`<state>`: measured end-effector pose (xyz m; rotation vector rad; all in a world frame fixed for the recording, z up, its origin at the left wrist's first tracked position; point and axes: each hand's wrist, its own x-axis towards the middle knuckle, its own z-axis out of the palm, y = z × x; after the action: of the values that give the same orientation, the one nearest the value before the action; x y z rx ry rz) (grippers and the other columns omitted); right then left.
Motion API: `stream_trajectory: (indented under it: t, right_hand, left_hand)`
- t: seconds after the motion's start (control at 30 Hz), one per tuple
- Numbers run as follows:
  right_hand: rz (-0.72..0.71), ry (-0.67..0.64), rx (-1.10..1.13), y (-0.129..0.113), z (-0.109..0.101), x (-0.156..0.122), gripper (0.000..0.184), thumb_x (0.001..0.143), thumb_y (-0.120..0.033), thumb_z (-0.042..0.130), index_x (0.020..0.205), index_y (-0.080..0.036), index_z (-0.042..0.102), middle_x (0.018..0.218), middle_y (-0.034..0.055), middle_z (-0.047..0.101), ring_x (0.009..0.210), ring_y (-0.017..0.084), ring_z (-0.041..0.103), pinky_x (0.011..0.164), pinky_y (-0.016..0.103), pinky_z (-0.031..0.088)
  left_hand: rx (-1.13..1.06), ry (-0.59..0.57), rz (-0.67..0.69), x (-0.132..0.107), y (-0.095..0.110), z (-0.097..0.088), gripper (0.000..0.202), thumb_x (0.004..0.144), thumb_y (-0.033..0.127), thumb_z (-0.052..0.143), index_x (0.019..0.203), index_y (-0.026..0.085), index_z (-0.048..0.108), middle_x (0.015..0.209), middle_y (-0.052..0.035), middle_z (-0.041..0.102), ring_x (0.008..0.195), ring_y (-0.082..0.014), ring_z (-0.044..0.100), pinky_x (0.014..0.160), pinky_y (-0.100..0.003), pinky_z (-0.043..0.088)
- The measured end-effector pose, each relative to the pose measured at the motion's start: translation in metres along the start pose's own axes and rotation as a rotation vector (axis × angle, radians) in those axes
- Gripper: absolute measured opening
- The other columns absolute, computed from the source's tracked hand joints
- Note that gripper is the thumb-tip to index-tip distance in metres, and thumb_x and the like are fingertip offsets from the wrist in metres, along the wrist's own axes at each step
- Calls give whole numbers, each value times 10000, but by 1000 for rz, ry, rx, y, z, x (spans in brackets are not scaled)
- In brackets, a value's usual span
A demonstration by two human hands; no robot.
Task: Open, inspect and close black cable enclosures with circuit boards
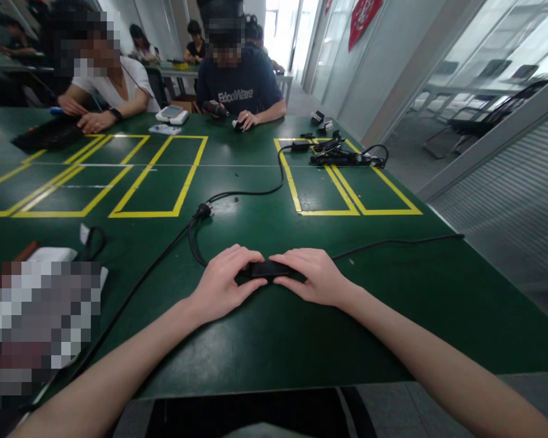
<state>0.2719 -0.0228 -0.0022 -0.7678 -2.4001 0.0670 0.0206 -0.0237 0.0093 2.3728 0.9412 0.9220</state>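
Both hands are pinching the ends of a slim black block, the left hand with thumb and fingers around one end, the right hand gripping the other, their fingertips nearly meeting over it; the block sits low over the green surface, near the edge closest to the person, though I can't tell whether it touches down. A black cable runs out past the right hand toward the surface's right side, and near the left hand a loop of cord leads up to a black plug. Over to the left I see a blurred-out object. Farther off, yellow tape marks out rectangles, and a heap of black cords and parts lies across the right-hand ones. Across the surface, a person in a dark T-shirt holds a dark tool, and someone in a white top leans over a black tray
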Motion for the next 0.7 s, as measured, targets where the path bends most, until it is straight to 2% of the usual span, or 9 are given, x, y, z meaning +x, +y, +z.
stream_trajectory:
  t: [0.1, 0.23, 0.4, 0.53, 0.6, 0.7]
  right_hand:
    - [-42, 32, 1, -1, 0, 0, 290, 1054, -373, 569, 1186, -139, 678, 929, 104, 774, 781, 213, 725, 701, 337, 564]
    - [-57, 25, -11, -1, -2, 0, 293, 1060, -366, 561, 1214, -144, 673, 931, 99, 770, 793, 207, 715, 710, 332, 560]
    - [-55, -139, -32, -2, -3, -1, 510, 1037, -453, 593, 1459, -172, 540, 1162, 126, 733, 964, 230, 709, 810, 353, 577]
    - [-34, -268, -140, -6, -2, -3, 469, 1055, -365, 554, 1502, -226, 519, 1109, 88, 681, 794, 180, 680, 663, 288, 536]
    - [1, -266, -153, -7, -4, -4, 475, 1050, -358, 555, 1505, -228, 510, 1094, 75, 672, 723, 157, 664, 607, 261, 508]
    - [97, -167, -105, -4, -11, -5, 476, 1038, -334, 556, 1501, -237, 499, 1108, 74, 682, 735, 159, 677, 623, 258, 529]
  left_hand:
    - [36, -13, 14, -1, -4, 2, 307, 935, 319, 736, 1201, 205, 635, 1036, -53, 731, 938, -221, 674, 831, -358, 535]
    - [101, -88, 16, -2, -6, 4, 196, 959, 351, 723, 1073, 196, 688, 983, -48, 758, 898, -223, 689, 804, -359, 519]
    - [130, -126, -20, -1, -5, 3, 227, 988, 393, 674, 1063, 181, 707, 934, -52, 760, 854, -221, 687, 784, -349, 524]
    - [84, -175, -70, -1, -5, 3, 259, 1013, 410, 610, 1119, 191, 701, 1003, -61, 765, 887, -221, 703, 817, -343, 553]
    - [85, -137, -40, -1, -5, 3, 297, 1014, 406, 604, 1208, 193, 679, 1053, -76, 763, 947, -240, 702, 869, -374, 557]
    - [171, 32, 40, 0, -5, 2, 396, 1001, 367, 614, 1367, 217, 602, 1291, -122, 704, 1208, -303, 640, 1065, -489, 486]
